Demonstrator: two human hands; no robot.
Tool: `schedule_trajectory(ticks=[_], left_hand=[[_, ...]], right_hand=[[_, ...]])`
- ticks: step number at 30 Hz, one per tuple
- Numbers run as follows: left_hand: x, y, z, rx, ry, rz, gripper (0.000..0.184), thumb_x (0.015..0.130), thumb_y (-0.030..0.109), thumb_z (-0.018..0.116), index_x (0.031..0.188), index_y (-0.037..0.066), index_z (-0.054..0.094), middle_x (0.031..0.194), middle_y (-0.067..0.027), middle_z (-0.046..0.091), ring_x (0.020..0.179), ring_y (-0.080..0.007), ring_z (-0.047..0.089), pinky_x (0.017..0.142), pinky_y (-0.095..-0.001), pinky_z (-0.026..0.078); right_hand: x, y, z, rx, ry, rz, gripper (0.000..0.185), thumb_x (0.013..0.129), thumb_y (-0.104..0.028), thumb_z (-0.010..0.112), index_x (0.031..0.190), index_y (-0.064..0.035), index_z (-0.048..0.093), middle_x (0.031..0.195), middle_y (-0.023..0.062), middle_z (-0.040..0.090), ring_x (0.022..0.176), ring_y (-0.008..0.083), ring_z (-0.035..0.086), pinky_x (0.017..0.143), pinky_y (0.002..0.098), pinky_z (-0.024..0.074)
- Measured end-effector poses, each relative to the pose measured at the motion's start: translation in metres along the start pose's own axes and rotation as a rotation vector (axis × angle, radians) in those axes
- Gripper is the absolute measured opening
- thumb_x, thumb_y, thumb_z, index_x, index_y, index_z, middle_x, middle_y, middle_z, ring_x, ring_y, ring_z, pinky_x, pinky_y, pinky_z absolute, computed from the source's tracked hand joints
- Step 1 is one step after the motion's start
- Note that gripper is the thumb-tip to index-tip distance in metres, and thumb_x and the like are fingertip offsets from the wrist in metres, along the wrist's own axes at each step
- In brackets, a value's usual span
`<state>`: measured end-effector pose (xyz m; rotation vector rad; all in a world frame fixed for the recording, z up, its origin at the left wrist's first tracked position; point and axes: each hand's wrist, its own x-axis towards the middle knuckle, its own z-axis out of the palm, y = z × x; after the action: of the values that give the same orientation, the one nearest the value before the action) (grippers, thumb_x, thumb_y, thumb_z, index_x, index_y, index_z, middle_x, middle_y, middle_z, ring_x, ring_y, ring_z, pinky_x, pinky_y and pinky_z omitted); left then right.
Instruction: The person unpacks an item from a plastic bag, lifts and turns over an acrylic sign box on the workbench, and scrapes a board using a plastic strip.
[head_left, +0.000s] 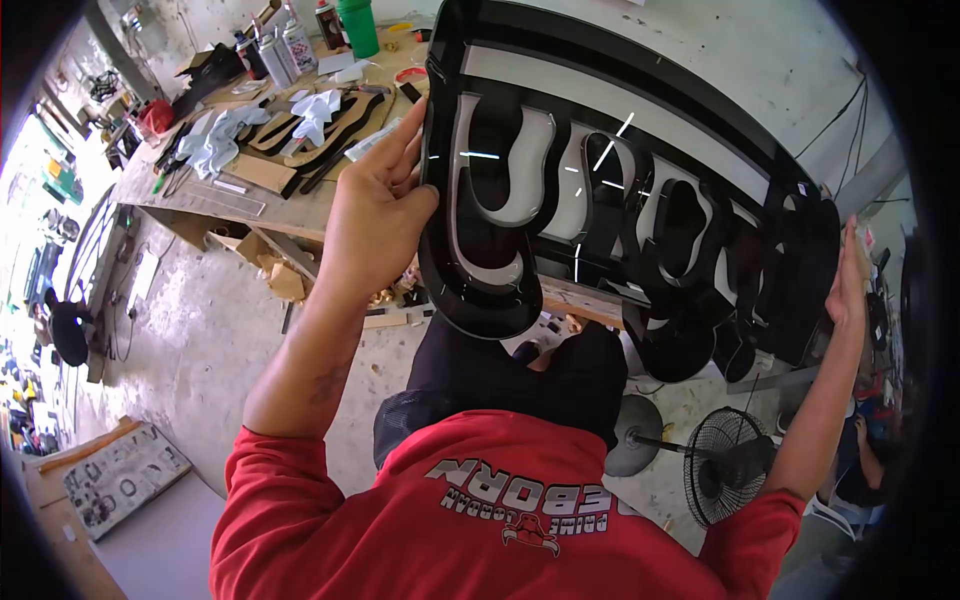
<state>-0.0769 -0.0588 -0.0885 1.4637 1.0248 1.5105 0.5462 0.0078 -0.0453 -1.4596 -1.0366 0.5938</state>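
A large glossy black sign panel (485,310) with raised curved letter shapes and pale recesses is held up in front of my chest. Its black rim runs along the top and sides, and bright reflections show on its face. My left hand (375,210) grips its left edge, thumb on the near side and fingers partly hidden behind. At the far right edge, my right hand (846,285) presses against the side with fingers pointing up, so the panel is held between both hands.
A wooden workbench (300,215) carries black cut shapes (335,130), crumpled cloths (222,140), spray cans (298,45) and a green container (358,27). A standing fan (725,470) is at lower right, near a seated person (872,460). A board with round shapes (125,480) lies lower left.
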Motion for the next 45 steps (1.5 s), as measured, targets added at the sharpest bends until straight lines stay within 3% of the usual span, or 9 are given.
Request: schedule_trajectory(ticks=[5,11,15,24,31,36,40,41,45], left_hand=[[0.000,-0.006,-0.002,0.031,0.011,0.021,0.078,0.080,-0.020,0.049,0.155,-0.002,0.036,0.144,-0.0205,0.056,0.126,-0.0180,0.058,0.104,-0.0285,0.046],[0.002,-0.008,0.000,0.056,0.019,0.022,0.078,0.080,-0.016,0.047,0.155,-0.005,0.033,0.149,-0.0199,0.050,0.134,-0.0231,0.053,0.109,-0.0308,0.043],[0.008,-0.017,0.000,-0.181,0.029,0.057,0.065,0.092,0.002,0.047,0.155,-0.005,0.032,0.149,-0.0190,0.051,0.126,-0.0233,0.059,0.105,-0.0318,0.045],[0.033,-0.022,0.001,-0.428,0.056,0.086,0.067,0.108,0.044,0.036,0.154,-0.004,0.033,0.154,-0.0148,0.044,0.131,-0.0282,0.051,0.112,-0.0418,0.039],[0.045,-0.017,-0.005,-0.586,-0.013,0.076,0.070,0.107,0.057,0.032,0.140,-0.003,0.051,0.138,-0.0177,0.059,0.131,-0.0278,0.052,0.115,-0.0406,0.035],[0.052,-0.036,-0.028,-0.829,-0.270,0.236,0.066,0.107,0.056,0.034,0.140,0.002,0.053,0.138,-0.0146,0.060,0.128,-0.0296,0.054,0.113,-0.0453,0.039],[0.057,-0.032,-0.010,-1.067,0.201,0.197,0.048,0.108,0.040,0.043,0.137,0.005,0.056,0.140,-0.0073,0.060,0.132,-0.0280,0.053,0.118,-0.0468,0.036],[0.062,-0.058,-0.034,-1.087,-0.262,0.226,0.047,0.107,0.034,0.046,0.142,0.003,0.052,0.144,-0.0120,0.056,0.135,-0.0304,0.051,0.118,-0.0489,0.037],[0.049,-0.034,-0.018,-0.796,-0.218,0.316,0.052,0.106,0.037,0.048,0.145,0.003,0.045,0.146,-0.0156,0.051,0.135,-0.0299,0.050,0.116,-0.0486,0.040]], right_hand=[[-0.029,-0.030,0.018,0.178,-0.272,0.193,0.063,0.103,-0.053,0.054,0.142,-0.0040,0.051,0.139,0.0083,0.060,0.125,0.0156,0.060,0.109,0.0316,0.0463],[-0.057,-0.051,0.038,0.109,-0.080,0.166,0.077,0.096,-0.064,0.058,0.144,-0.0039,0.052,0.135,0.0105,0.063,0.118,0.0217,0.065,0.100,0.0373,0.0535],[-0.047,-0.051,0.028,0.036,0.005,0.024,0.089,0.097,-0.068,0.051,0.155,-0.0008,0.036,0.159,0.0125,0.039,0.145,0.0223,0.037,0.121,0.0385,0.0251],[-0.042,-0.063,0.013,0.208,0.037,-0.140,0.092,0.100,-0.066,0.046,0.162,-0.0034,0.017,0.170,0.0092,0.014,0.156,0.0179,0.013,0.125,0.0370,0.0089],[-0.050,-0.073,0.014,0.172,0.009,-0.173,0.094,0.100,-0.067,0.046,0.149,0.0128,0.036,0.159,0.0179,0.036,0.145,0.0199,0.034,0.122,0.0378,0.0200],[-0.056,-0.051,0.010,0.556,0.104,-0.388,0.083,0.099,-0.067,0.046,0.137,0.0067,0.052,0.141,0.0178,0.056,0.132,0.0236,0.051,0.116,0.0422,0.0339],[-0.068,-0.024,-0.010,1.064,-0.120,-0.362,0.078,0.100,-0.064,0.046,0.136,0.0043,0.052,0.133,0.0179,0.062,0.122,0.0274,0.060,0.106,0.0415,0.0459],[-0.062,-0.009,-0.016,1.044,-0.115,-0.317,0.073,0.102,-0.062,0.044,0.126,0.0049,0.060,0.122,0.0180,0.069,0.108,0.0274,0.068,0.097,0.0402,0.0532],[-0.061,0.004,-0.014,1.027,-0.280,-0.328,0.066,0.105,-0.055,0.045,0.127,0.0049,0.060,0.119,0.0167,0.070,0.105,0.0289,0.069,0.095,0.0394,0.0542]])
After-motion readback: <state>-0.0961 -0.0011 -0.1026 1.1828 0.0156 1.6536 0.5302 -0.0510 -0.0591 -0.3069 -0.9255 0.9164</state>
